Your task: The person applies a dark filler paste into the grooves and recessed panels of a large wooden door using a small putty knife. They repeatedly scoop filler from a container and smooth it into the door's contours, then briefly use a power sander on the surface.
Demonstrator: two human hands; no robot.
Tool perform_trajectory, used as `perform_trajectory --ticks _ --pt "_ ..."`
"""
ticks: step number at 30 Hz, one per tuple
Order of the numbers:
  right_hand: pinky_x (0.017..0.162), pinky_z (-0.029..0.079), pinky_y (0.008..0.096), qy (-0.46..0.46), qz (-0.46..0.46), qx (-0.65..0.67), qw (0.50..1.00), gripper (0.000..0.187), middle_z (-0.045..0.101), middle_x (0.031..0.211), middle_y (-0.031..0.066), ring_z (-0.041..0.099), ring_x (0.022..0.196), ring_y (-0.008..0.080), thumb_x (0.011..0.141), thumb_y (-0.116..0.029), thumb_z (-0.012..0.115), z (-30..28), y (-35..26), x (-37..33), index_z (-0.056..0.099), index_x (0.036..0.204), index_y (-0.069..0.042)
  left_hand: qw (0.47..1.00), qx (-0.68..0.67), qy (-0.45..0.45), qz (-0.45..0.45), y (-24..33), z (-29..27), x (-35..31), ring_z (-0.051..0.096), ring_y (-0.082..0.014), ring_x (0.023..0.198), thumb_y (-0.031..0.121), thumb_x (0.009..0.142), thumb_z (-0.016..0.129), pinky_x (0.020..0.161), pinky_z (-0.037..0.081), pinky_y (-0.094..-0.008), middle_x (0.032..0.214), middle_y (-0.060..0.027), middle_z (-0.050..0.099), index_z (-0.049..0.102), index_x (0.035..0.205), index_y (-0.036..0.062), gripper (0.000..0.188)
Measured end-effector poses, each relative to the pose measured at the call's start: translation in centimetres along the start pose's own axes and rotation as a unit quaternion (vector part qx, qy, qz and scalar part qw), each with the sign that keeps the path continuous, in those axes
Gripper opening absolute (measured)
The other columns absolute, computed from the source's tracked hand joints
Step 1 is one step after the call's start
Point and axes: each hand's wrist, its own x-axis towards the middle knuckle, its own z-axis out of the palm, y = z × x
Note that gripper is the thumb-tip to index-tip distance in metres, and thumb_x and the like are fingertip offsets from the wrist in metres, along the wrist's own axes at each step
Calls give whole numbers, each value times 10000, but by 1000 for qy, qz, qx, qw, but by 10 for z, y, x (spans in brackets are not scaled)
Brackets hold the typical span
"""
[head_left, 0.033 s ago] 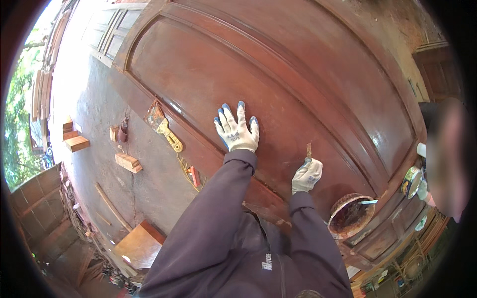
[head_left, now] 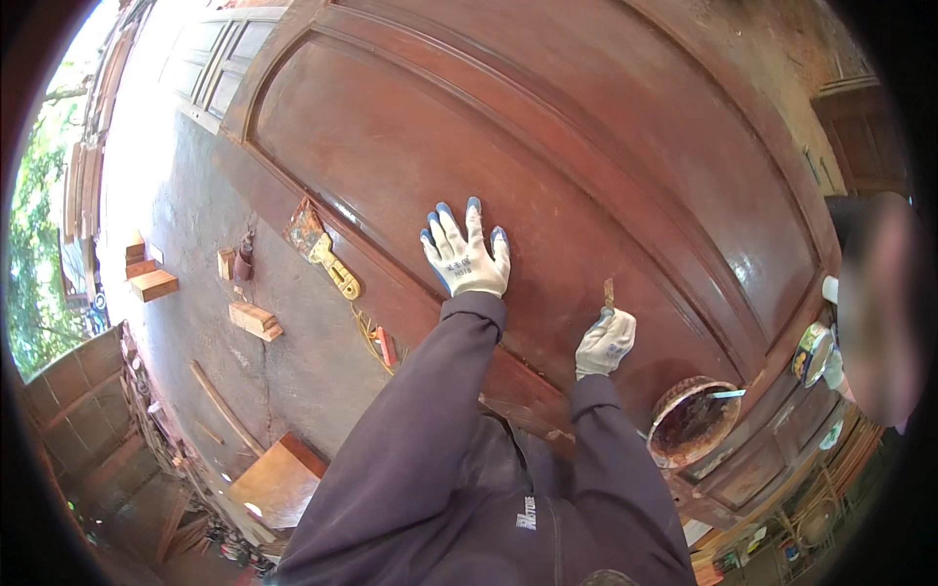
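Note:
My left hand (head_left: pixel 465 251), in a white glove with blue fingertips, lies flat with fingers spread on a reddish-brown wooden door panel (head_left: pixel 391 146). To its right, my right hand (head_left: pixel 606 342), gloved alike, is closed around a narrow scraper with a stained flat blade (head_left: pixel 609 292). The blade's tip points away from me, over the panel; whether it touches the wood I cannot tell. Left of my left hand, a wide putty knife (head_left: pixel 323 252) with a yellow handle lies across the door's edge. A stained bowl (head_left: pixel 666 447) with a pale blue stick in it sits right of my right hand.
Wood blocks (head_left: pixel 254 319), a long stick (head_left: pixel 226 405) and a red-orange tool (head_left: pixel 386 346) beside a yellow cord lie on the grey floor at left. A larger board (head_left: pixel 278 481) is at lower left. Another person's hand (head_left: pixel 833 371) is near a can (head_left: pixel 813 353) at far right.

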Motion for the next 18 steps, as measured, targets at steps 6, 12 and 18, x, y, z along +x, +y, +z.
perform_trajectory --ticks 6,12,18 --pt "685 433 471 -2 8 -5 1000 73 545 806 139 546 767 352 922 -69 571 2 -5 -1 572 870 -19 1000 26 3 6 -2 1 2 254 -432 1449 428 939 550 1192 148 -566 1564 -269 266 406 1509 201 630" --pt "704 442 463 -14 30 -3 999 44 557 817 133 558 780 347 906 -86 587 6 -2 2 598 903 -43 999 37 23 9 2 10 6 280 -453 1430 404 919 574 1178 177 -594 1525 -288 325 459 1473 181 608" --pt "722 453 453 -15 29 -2 999 74 593 885 116 581 821 327 885 -97 623 6 2 1 608 952 -69 998 65 -17 3 -1 11 7 221 -450 1455 417 932 543 1191 133 -580 1574 -271 247 394 1514 201 639"
